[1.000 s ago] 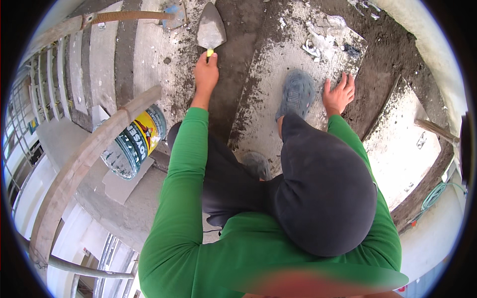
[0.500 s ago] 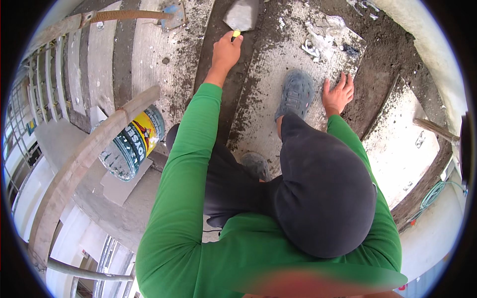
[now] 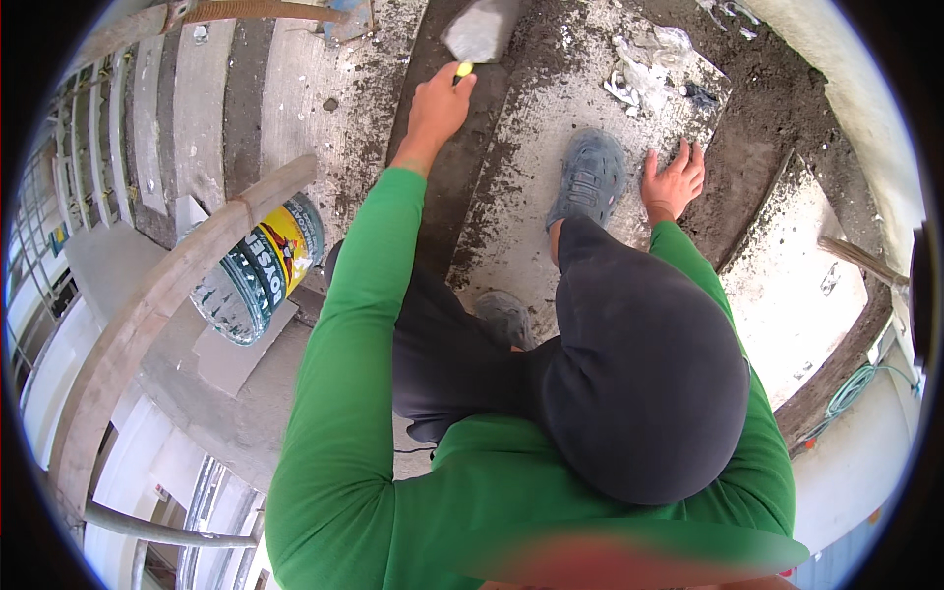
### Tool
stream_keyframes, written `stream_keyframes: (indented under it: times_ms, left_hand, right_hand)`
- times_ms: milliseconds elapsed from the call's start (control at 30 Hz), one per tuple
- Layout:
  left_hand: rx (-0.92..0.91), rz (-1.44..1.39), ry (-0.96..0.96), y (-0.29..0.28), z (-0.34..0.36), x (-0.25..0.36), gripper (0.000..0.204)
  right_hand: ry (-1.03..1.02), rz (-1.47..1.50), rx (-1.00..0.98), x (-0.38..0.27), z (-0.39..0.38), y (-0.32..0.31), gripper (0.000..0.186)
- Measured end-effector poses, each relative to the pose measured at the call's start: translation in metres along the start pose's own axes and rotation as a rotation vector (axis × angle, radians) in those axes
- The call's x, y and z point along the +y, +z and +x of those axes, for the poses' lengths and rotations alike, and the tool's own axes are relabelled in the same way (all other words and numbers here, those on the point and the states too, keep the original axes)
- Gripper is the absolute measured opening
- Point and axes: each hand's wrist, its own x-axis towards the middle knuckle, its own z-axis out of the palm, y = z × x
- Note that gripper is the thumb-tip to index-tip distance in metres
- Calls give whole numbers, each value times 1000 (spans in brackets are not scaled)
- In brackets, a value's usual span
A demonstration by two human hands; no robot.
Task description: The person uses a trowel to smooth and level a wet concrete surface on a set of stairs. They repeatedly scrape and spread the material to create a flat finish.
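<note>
My left hand (image 3: 439,106) is closed around the yellow-and-black handle of a trowel (image 3: 476,35). Its flat grey blade points away from me, over the dark, cement-smeared strip (image 3: 447,172) between two pale boards. Most of the handle is hidden inside my fist. On the right, my right hand (image 3: 673,183) rests with fingers spread at the edge of the splattered pale board (image 3: 521,177), next to my grey clog (image 3: 588,177). Nothing shows in that hand.
A labelled paint bucket (image 3: 261,270) lies tilted at the left behind a wooden rail (image 3: 187,285). Crumpled white plastic (image 3: 649,69) sits on the board ahead. Loose dirt (image 3: 762,128) borders the right wall, with another board (image 3: 796,265) and a coiled green cord (image 3: 851,388) nearby.
My left hand and forearm have shifted slightly left, still gripping the trowel, whose blade stays in nearly the same place. My right hand remains on the board's edge.
</note>
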Motion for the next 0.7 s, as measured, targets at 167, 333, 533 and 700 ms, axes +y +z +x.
stream_keyframes:
  times_ms: [167, 333, 533, 700]
  left_hand:
    - [-4, -90, -213, -12, -86, -80, 46]
    - [-126, 20, -70, 6, -82, -40, 45]
    - [-30, -4, -102, -39, -79, -41, 46]
    - [-56, 18, -57, -3, -127, -83, 45]
  right_hand:
    - [10, -18, -22, -3, 3, -2, 76]
    - [3, -18, -19, -3, 2, 2, 76]
    - [8, -3, 5, 0, 1, 0, 75]
    - [-8, -23, 4, -6, -4, -2, 74]
